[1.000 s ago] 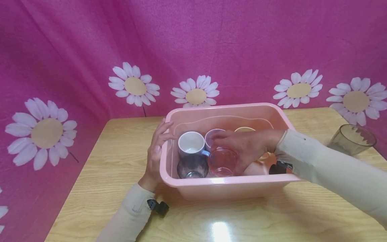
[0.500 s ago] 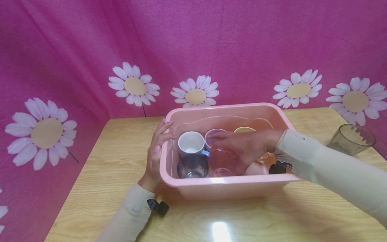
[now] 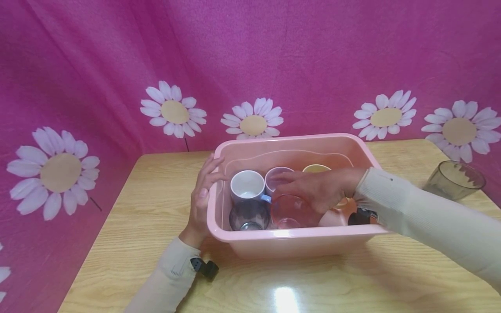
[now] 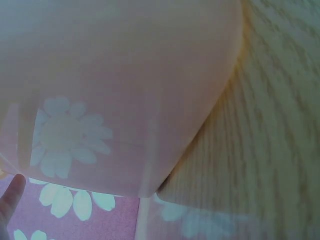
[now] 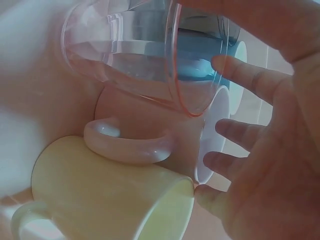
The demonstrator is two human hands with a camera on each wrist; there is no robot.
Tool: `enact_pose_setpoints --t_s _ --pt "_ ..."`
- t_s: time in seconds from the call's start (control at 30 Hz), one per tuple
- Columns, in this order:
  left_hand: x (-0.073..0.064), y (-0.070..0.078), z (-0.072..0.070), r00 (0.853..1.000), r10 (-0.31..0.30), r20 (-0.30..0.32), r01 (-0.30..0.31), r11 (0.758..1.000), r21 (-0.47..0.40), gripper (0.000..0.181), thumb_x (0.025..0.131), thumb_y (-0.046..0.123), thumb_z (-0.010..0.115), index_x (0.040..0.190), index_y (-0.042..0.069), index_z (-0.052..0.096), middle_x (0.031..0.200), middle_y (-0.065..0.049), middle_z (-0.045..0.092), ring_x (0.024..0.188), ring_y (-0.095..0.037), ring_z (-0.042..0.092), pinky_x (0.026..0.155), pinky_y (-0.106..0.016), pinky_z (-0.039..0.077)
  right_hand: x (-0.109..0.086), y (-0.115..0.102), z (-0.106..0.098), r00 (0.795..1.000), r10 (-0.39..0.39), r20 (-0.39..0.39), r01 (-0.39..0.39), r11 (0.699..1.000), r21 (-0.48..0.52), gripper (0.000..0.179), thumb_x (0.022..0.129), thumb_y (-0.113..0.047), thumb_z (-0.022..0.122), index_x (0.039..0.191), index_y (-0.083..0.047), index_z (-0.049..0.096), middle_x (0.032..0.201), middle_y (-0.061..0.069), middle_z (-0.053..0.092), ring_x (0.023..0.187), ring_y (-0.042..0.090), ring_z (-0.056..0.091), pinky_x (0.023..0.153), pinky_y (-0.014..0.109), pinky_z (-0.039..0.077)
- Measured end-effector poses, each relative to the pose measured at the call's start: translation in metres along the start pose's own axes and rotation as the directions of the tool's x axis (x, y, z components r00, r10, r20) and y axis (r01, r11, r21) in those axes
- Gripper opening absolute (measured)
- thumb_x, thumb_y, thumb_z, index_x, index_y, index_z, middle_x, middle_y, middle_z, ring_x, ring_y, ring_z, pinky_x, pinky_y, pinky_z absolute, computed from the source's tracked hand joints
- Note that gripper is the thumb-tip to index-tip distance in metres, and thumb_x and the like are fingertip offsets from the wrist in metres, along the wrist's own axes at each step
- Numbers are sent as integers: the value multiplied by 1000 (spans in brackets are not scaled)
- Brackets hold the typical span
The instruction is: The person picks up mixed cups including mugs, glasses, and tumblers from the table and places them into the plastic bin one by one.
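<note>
My left hand (image 3: 200,200) holds the left end of a pink plastic tub (image 3: 274,243), fingertips over its rim and thumb outside. In the left wrist view one fingertip (image 4: 12,192) shows by the tub's edge. My right hand (image 3: 313,189) is inside the tub, its fingers spread beside a clear pinkish drinking glass (image 3: 287,213). In the right wrist view, the index finger (image 5: 250,80) and thumb lie near the glass's rim, and the other fingertips are close to the mouths of a pink mug (image 5: 145,117) and a pale yellow mug (image 5: 110,185).
A white mug with a blue handle (image 3: 247,184) and a dark clear glass (image 3: 249,216) stand at the tub's left. To the tub's right, a smoky tumbler (image 3: 450,184) leans on the wooden table (image 3: 156,187). A magenta flowered cloth (image 3: 313,65) hangs behind.
The fingers of my right hand have loosened around the pinkish glass and moved slightly right. My left hand has stayed on the tub's rim.
</note>
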State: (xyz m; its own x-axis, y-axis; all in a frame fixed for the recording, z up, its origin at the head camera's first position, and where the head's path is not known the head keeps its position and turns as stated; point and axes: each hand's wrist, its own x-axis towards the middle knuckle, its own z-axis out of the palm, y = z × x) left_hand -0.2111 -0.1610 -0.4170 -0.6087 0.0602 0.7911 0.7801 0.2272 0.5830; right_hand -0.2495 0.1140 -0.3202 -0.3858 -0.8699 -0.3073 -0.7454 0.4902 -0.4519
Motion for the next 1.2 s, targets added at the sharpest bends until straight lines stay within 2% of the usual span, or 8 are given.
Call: enact_pose_setpoints --t_s 0.13,0.33,0.53,0.7,1.07,1.2 --pt "0 0 0 1000 6 0 -6 1000 -8 42 90 25 26 102 -3 56 140 -19 46 143 -32 22 116 -50 18 0 1 2 999 -40 -24 39 998 -50 80 68 -21 84 138 -27 47 153 4 24 141 25 22 99 36 46" --pt "0 0 0 1000 6 5 -5 1000 -7 43 91 27 25 102 -1 56 140 -18 45 143 -33 22 116 -51 18 2 3 4 994 -98 -49 92 989 -120 73 69 -18 82 134 -25 50 150 11 28 139 29 24 91 33 51" --pt "-1 -1 -1 1000 13 2 -13 1000 -5 42 90 26 25 102 0 57 140 -18 46 143 -33 22 116 -51 17 2 3 3 996 -84 -20 82 993 -84 72 73 -18 79 137 -30 48 150 10 25 137 28 24 78 26 53" --pt "-1 -2 -1 1000 17 4 -17 1000 -8 43 91 27 25 103 0 56 140 -19 45 143 -34 22 116 -51 17 1 4 2 997 -75 9 76 996 -36 74 73 -19 79 139 -30 47 151 11 22 140 30 18 80 27 52" --pt "0 -3 -1 1000 30 5 -30 1000 -4 42 90 26 25 103 0 56 140 -18 46 142 -35 22 116 -51 16 1 4 1 998 -54 21 55 998 -30 76 75 -28 79 143 -31 44 154 10 21 141 30 18 94 38 48" --pt "0 -3 -1 1000 31 3 -31 1000 6 41 89 24 25 103 1 56 139 -18 46 142 -35 23 116 -50 17 0 6 1 997 -80 11 81 996 -47 77 76 -27 78 145 -26 43 154 13 22 142 32 18 95 38 48"
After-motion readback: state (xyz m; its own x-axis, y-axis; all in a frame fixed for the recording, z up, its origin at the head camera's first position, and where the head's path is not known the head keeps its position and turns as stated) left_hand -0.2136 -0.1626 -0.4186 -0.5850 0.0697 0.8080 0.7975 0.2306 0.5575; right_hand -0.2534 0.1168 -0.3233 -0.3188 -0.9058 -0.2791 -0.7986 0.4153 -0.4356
